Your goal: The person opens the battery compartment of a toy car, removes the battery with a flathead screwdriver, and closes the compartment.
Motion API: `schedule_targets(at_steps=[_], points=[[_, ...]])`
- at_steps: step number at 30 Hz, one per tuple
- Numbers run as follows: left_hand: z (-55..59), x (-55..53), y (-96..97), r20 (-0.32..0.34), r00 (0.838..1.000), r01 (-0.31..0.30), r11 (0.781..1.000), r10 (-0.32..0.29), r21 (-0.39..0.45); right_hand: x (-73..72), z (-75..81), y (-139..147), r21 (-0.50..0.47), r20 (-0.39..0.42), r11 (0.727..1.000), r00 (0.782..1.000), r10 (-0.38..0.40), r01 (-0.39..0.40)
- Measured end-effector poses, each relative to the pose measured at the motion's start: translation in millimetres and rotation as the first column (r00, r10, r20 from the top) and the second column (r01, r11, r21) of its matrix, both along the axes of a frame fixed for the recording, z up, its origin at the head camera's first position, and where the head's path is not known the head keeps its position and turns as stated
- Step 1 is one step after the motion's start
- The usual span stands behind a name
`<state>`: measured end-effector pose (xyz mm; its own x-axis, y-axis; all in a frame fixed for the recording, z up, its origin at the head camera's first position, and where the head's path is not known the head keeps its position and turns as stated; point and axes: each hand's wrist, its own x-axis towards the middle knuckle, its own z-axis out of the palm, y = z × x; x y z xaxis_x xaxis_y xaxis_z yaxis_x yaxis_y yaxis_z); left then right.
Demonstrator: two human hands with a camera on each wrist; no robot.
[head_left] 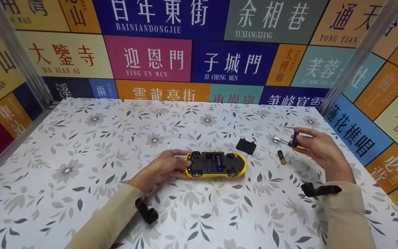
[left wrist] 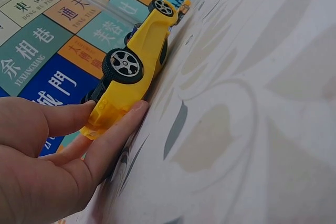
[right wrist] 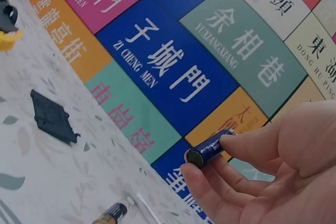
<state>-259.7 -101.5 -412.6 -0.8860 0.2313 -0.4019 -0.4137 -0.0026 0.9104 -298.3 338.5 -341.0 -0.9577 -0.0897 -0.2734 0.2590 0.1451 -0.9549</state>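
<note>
A yellow toy car [head_left: 204, 165] lies wheels up on the table, its dark underside showing an uncovered battery bay with one blue battery [head_left: 219, 163] in it. My left hand [head_left: 166, 165] grips the car's left end, thumb and fingers on the yellow body in the left wrist view. Over the table to the right, my right hand [head_left: 318, 148] pinches another blue battery [right wrist: 207, 149] between thumb and fingers. A black-and-gold battery [head_left: 281, 157] lies just left of that hand. Partly hidden behind the right hand is a screwdriver [head_left: 283, 140] with a metal shaft.
A black battery cover [head_left: 246, 146] lies beyond the car's right end. The table [head_left: 109, 193] wears a white floral cloth. Colourful sign-printed walls [head_left: 150, 58] rise behind and at both sides, with clear posts [head_left: 354, 62] at the corners.
</note>
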Motion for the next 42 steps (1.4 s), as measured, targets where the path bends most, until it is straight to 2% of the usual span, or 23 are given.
schedule_targets(at_steps=[8, 18, 26, 34, 42], points=[[0.2, 0.3, 0.4, -0.003, 1.0, 0.015, 1.0, -0.015, 0.008, -3.0, -17.5, 4.5, 0.061, -0.009, 0.998, 1.0, 0.007, -0.007], [-1.3, -0.8, 0.5, -0.014, 1.0, 0.02, 1.0, -0.019, 0.016, -7.6, -31.9, 1.6, 0.264, 0.069, 0.965, 0.997, -0.035, 0.016], [-0.9, -0.7, 0.2, -0.016, 1.0, 0.021, 1.0, -0.021, 0.013, -9.6, -41.4, 1.2, 0.238, 0.092, 0.97, 0.992, -0.082, 0.058], [-1.6, 1.1, -0.8, 0.002, 1.0, 0.003, 1.0, -0.003, 0.005, -11.5, -53.8, -3.3, 0.265, 0.088, 0.963, 0.993, -0.08, 0.054], [-0.7, -0.4, -2.5, -0.019, 1.0, 0.022, 1.0, -0.022, 0.013, -14.4, -50.3, -8.6, 0.315, 0.118, 0.947, 0.987, -0.112, 0.07]])
